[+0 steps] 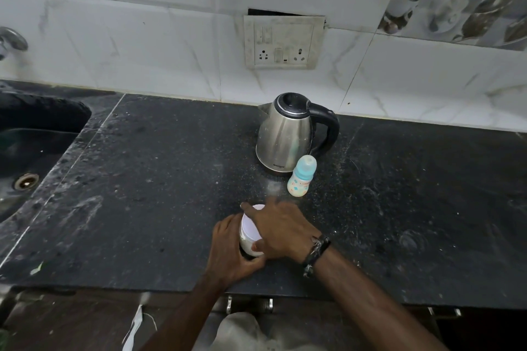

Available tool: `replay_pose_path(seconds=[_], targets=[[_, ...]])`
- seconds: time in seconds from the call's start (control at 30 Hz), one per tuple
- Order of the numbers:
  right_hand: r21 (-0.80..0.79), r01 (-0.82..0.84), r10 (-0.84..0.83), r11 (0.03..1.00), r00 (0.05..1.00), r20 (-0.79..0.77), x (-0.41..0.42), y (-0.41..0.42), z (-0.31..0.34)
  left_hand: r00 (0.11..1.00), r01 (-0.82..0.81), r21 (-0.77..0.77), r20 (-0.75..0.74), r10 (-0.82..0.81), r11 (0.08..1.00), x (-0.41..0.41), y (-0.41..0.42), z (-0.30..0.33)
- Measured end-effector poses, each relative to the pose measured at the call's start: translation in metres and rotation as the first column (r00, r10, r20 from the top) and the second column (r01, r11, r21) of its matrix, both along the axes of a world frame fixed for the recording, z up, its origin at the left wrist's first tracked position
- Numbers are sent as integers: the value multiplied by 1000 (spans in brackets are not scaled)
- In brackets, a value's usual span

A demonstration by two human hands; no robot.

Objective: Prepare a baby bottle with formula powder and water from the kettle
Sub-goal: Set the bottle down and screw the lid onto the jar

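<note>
Bracing the formula jar with my left hand, I have the fingers curled round its side near the front edge of the black counter, while my right hand sits over the white lid, thumb and fingers clamped on its rim. I judge the step in hand to be unscrewing that lid. To do it well I would keep the jar upright and pressed down on the counter, turn only the lid hand, and lift the lid straight off so powder does not puff out.

The baby bottle stands capped just beyond the jar, right beside the steel kettle and possibly touching its base; I cannot tell. Both wait near the tiled wall, below the socket plate.

Most of the jar is hidden under my 2 hands, so I cannot read a label or see how full it is. Whether the lid is loosened is unclear. The kettle's water level is not visible, and the sink at left is cut off.
</note>
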State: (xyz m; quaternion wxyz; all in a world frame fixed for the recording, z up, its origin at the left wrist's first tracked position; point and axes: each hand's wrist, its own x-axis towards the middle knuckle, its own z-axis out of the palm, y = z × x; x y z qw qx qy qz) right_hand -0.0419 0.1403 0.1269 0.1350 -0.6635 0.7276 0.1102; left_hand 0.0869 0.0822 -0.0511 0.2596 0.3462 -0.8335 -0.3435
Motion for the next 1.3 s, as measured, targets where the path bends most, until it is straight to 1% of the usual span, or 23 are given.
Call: replay_pose_path(seconds=[0.07, 0.2, 0.27, 0.3, 0.43, 0.47, 0.5, 0.57, 0.6, 0.67, 0.73, 0.77, 0.8, 0.93, 1.07, 1.1, 1.13, 1.2, 1.23, 1.3], targets=[[-55, -9, 5, 998, 998, -63, 5, -2, -4, 1000, 2, -14, -4, -3, 1000, -2, 1, 1], [-213, -38, 14, 976, 993, -114, 6, -2, -6, 999, 17, -5, -45, -17, 1000, -2, 0, -5], [-325, -14, -38, 946, 987, -153, 8, -1, -8, 999, 19, -30, -47, -20, 999, -2, 2, -3], [-331, 38, -98, 943, 981, -169, 10, -2, -8, 999, 24, -23, -45, -25, 999, -2, 3, 0], [-423, 180, -254, 888, 959, -123, 13, -8, -18, 997, 29, 0, -71, -29, 1000, -2, 6, 6], [-429, 187, -269, 884, 953, -140, 12, -7, -17, 997, 36, 18, -70, -35, 999, -2, 8, 5], [-401, 197, -277, 895, 949, -151, 11, -5, -13, 996, 56, 24, -76, -54, 998, -2, 8, 2], [-330, 191, -239, 924, 965, -111, 4, -3, -5, 995, 75, 39, -71, -72, 996, -2, 8, -1], [-300, 176, -207, 937, 976, -72, -2, -2, -5, 996, 51, 31, -71, -49, 998, -2, 6, -2], [-178, 130, -136, 975, 991, -18, -7, 0, 1, 996, 12, -2, -88, -12, 1000, -3, 2, 1], [-28, 77, -75, 997, 995, 69, -5, 0, 2, 997, 4, -38, -83, -7, 999, -4, 0, 1], [19, 53, -54, 998, 995, 80, -3, 0, 0, 997, 8, -52, -78, -12, 999, -4, 1, 1], [33, 33, -35, 999, 997, 63, -1, -1, -2, 997, 2, -57, -73, -7, 998, -4, 1, 1], [-86, -24, 20, 996, 999, -44, 7, -2, -3, 995, -4, -71, -97, -3, 997, -4, 3, 5], [-264, -2, -22, 965, 996, -88, 7, -1, -5, 998, 2, -41, -59, -4, 999, -4, 1, -2], [-276, 20, -52, 961, 993, -110, 9, -2, -5, 999, 0, -46, -38, -1, 999, -4, 0, -2], [-255, 74, -113, 964, 984, -141, 12, -3, -5, 1000, 7, -43, -21, -7, 999, -3, 0, -2], [-302, 154, -199, 941, 972, -122, 15, -8, -11, 1000, 8, -47, -22, -9, 999, -3, 1, 2], [-323, 175, -224, 930, 967, -123, 17, -9, -11, 1000, 7, -52, -26, -8, 999, -3, 2, 2], [-293, 181, -228, 939, 964, -134, 21, -8, -8, 1000, 9, -64, -20, -10, 998, -2, 2, 5]])
